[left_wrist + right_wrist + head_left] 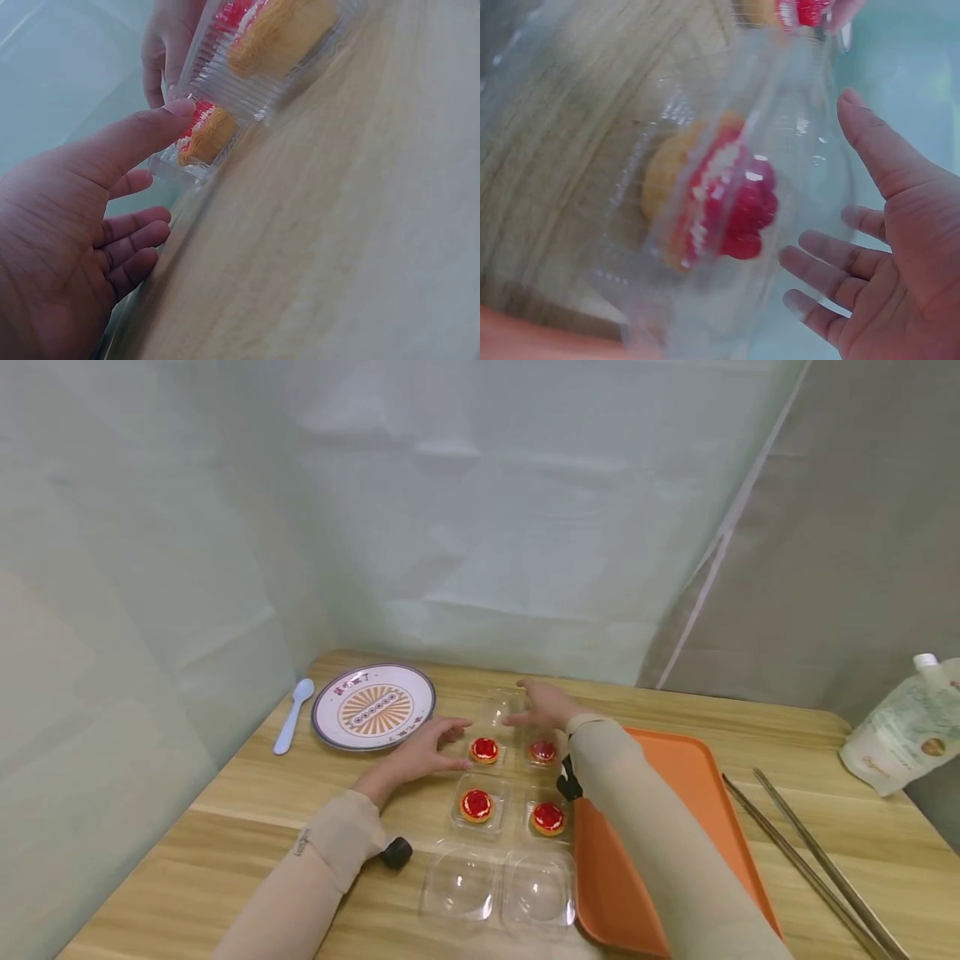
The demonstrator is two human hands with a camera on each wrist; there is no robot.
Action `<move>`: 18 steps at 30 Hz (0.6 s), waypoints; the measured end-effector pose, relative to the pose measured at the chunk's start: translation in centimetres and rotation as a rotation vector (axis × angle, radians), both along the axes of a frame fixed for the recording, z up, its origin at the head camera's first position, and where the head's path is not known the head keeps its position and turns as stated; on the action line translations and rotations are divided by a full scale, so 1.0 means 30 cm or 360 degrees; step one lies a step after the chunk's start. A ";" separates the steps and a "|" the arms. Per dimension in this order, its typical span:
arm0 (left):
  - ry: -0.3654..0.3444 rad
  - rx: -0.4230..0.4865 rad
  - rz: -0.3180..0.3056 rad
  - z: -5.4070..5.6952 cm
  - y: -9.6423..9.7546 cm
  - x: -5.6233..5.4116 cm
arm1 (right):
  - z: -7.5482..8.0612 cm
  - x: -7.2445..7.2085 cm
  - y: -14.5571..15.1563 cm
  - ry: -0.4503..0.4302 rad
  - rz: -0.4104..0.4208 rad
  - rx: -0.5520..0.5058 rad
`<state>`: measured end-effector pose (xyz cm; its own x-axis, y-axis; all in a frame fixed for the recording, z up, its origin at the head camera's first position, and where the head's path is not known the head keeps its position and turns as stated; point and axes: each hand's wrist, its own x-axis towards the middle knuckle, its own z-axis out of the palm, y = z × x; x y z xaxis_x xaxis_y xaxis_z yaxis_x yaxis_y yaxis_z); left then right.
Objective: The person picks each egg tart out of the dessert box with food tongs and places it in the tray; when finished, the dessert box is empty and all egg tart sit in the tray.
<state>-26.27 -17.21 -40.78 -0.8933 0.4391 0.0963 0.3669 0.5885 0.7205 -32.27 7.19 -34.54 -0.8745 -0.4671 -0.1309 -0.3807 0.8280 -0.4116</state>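
Observation:
Four small tarts with glossy red topping sit in clear plastic boxes on the table. My left hand (427, 752), fingers spread, is at the left side of the back left tart (483, 750); its thumb (142, 135) overlaps that box in the left wrist view. My right hand (549, 705) reaches over the back boxes, thumb and fingers apart, beside a clear lid (498, 708) standing behind the left tart. Under a clear cover lies the back right tart (542, 752), close below the right hand. Nearer are the front left tart (476, 806) and front right tart (549, 818), uncovered.
Two clear lids (459, 883) lie folded out toward me. An orange tray (622, 877) is under my right forearm. A patterned plate (324, 727) and a pale spoon (291, 718) are at left; metal tongs (817, 860) and a white pouch (903, 735) at right.

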 end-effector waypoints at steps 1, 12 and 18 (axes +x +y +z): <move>-0.0013 0.0003 0.0005 0.000 -0.002 0.000 | 0.004 0.002 0.000 0.0020 0.0015 0.0003; 0.0100 -0.0118 0.0053 0.032 -0.066 0.008 | 0.064 0.040 -0.019 0.0121 0.0127 0.0000; 0.0285 -0.0342 0.0085 0.062 -0.079 0.025 | 0.093 0.053 -0.020 0.0128 0.0160 -0.0022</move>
<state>-25.52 -19.58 -38.92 -0.8928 0.4195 0.1643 0.4416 0.7425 0.5038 -30.70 6.59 -31.76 -0.8306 -0.5542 -0.0553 -0.4936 0.7785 -0.3876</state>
